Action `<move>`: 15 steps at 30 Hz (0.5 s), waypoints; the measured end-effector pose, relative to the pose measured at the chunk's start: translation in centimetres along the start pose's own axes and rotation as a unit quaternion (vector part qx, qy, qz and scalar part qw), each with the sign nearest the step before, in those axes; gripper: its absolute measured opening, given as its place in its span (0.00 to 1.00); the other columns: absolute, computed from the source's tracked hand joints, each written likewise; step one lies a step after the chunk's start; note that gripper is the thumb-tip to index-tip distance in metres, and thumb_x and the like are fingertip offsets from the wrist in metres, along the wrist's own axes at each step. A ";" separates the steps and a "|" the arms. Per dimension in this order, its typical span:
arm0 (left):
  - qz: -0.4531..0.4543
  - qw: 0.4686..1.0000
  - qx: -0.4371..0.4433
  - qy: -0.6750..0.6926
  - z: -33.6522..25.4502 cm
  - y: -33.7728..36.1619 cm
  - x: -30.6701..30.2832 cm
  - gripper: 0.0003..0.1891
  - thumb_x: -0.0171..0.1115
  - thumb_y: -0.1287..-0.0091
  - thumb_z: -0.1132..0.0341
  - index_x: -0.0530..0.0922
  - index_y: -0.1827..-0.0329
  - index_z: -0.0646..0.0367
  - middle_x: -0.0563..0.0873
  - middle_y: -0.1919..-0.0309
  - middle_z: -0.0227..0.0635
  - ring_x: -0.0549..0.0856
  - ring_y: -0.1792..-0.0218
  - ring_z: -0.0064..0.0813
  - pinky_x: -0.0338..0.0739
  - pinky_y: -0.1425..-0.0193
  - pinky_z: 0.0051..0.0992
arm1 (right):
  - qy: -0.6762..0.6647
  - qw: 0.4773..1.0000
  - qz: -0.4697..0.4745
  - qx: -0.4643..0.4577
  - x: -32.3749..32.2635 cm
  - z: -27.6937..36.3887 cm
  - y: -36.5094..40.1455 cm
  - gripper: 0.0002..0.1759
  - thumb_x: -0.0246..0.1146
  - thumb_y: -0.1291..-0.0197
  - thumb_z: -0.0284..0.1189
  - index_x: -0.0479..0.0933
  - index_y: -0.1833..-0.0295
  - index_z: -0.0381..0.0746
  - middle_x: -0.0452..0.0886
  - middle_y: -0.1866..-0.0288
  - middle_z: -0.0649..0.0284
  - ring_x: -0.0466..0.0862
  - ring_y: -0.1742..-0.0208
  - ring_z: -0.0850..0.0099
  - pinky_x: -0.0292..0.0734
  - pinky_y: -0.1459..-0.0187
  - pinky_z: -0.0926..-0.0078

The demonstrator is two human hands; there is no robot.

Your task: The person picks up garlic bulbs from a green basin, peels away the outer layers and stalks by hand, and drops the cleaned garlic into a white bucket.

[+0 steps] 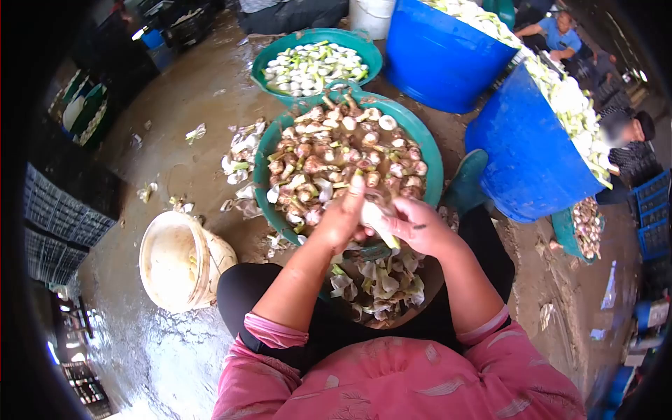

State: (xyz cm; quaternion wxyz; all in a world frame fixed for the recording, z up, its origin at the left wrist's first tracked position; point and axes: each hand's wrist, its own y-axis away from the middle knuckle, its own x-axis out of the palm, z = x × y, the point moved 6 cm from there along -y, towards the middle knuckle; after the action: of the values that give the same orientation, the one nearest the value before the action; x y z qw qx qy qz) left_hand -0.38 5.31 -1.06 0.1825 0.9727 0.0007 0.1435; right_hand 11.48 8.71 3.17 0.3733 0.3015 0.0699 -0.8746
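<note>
Above the near edge of a green tub (436,155), both my hands are together on one garlic bulb (378,218) with a pale stem end pointing toward me. My left hand (341,218) closes on its left side, thumb raised. From the right, my right hand (423,227) grips the same bulb, with a dark smudge on its back. Fingers cover part of the bulb. Muddy, unpeeled garlic bulbs (315,164) fill the tub in brown water. Below my hands, between my legs, lies a heap of garlic skins (381,283).
A second green basin (374,56) holds white peeled garlic. Two blue tubs (448,63) (525,147) heaped with garlic stand at the right. A whitish bucket (175,259) is at the left on wet ground. Loose skins (243,150) lie beside the tub. Another person (560,38) sits at upper right.
</note>
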 end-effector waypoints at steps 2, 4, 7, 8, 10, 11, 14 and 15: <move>0.030 0.996 0.052 -0.064 -1.1 0.9 0.3 0.29 0.47 0.41 0.40 0.73 0.56 0.60 0.78 0.75 0.29 0.73 0.81 0.18 0.65 0.80 0.15 | 0.056 0.991 -0.048 -0.114 0.3 1.2 0.1 0.12 0.57 0.46 0.33 0.71 0.71 0.34 0.72 0.78 0.54 0.72 0.77 0.67 0.66 0.73 0.71; 0.107 0.974 0.163 -0.115 -0.5 -0.7 0.6 0.24 0.63 0.48 0.48 0.76 0.61 0.62 0.79 0.71 0.34 0.76 0.72 0.23 0.72 0.67 0.21 | 0.049 0.986 -0.091 -0.131 -0.5 1.4 0.8 0.09 0.55 0.45 0.30 0.72 0.70 0.34 0.72 0.78 0.57 0.72 0.76 0.71 0.65 0.74 0.73; -0.014 0.974 0.187 -0.130 -0.2 -0.7 -0.5 0.21 0.66 0.50 0.57 0.75 0.60 0.64 0.79 0.66 0.37 0.75 0.64 0.24 0.71 0.57 0.25 | -0.258 0.957 -0.131 0.010 1.4 -3.3 -0.2 0.14 0.56 0.44 0.35 0.75 0.69 0.33 0.74 0.74 0.66 0.71 0.75 0.79 0.67 0.72 0.81; 0.009 0.987 0.147 -0.060 0.2 -0.6 0.0 0.19 0.67 0.50 0.59 0.75 0.60 0.62 0.79 0.66 0.34 0.75 0.64 0.22 0.71 0.58 0.23 | -0.271 0.951 -0.149 0.020 1.6 -5.9 0.0 0.15 0.54 0.44 0.36 0.74 0.63 0.33 0.76 0.70 0.63 0.73 0.74 0.78 0.68 0.71 0.81; 0.031 0.980 0.113 0.159 -0.3 -0.5 0.4 0.16 0.63 0.45 0.60 0.74 0.58 0.60 0.79 0.68 0.29 0.76 0.66 0.21 0.73 0.62 0.23 | -0.514 0.844 -0.142 0.055 3.1 -4.3 -0.8 0.16 0.53 0.43 0.36 0.71 0.57 0.34 0.76 0.67 0.62 0.74 0.74 0.76 0.69 0.71 0.81; 0.068 0.968 0.083 0.228 -0.5 -0.3 1.0 0.15 0.61 0.43 0.60 0.73 0.57 0.59 0.79 0.69 0.28 0.77 0.66 0.21 0.73 0.63 0.24 | -0.572 0.801 -0.168 0.055 3.0 -5.1 -1.0 0.16 0.52 0.43 0.35 0.70 0.55 0.34 0.76 0.68 0.61 0.74 0.74 0.75 0.69 0.72 0.80; 0.077 0.915 0.088 0.386 -1.5 0.6 0.9 0.14 0.54 0.39 0.58 0.72 0.57 0.58 0.79 0.69 0.30 0.78 0.66 0.23 0.75 0.65 0.26 | -0.656 0.732 -0.177 0.046 2.9 -5.0 -1.5 0.16 0.51 0.43 0.34 0.69 0.55 0.34 0.76 0.68 0.60 0.74 0.75 0.74 0.68 0.73 0.80; 0.075 0.916 0.088 0.385 -1.3 0.7 0.2 0.14 0.54 0.39 0.58 0.72 0.57 0.58 0.79 0.69 0.30 0.78 0.66 0.23 0.75 0.65 0.26 | -0.680 0.714 -0.163 0.039 2.9 -4.6 -1.5 0.15 0.51 0.43 0.34 0.69 0.55 0.34 0.75 0.67 0.60 0.74 0.75 0.74 0.68 0.73 0.80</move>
State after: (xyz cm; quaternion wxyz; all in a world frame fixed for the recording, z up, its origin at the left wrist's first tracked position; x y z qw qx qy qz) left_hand -0.58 5.11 0.46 0.0707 0.8513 0.0102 0.5198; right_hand 11.08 9.57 -2.37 0.1600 -0.3760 -0.1891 -0.8929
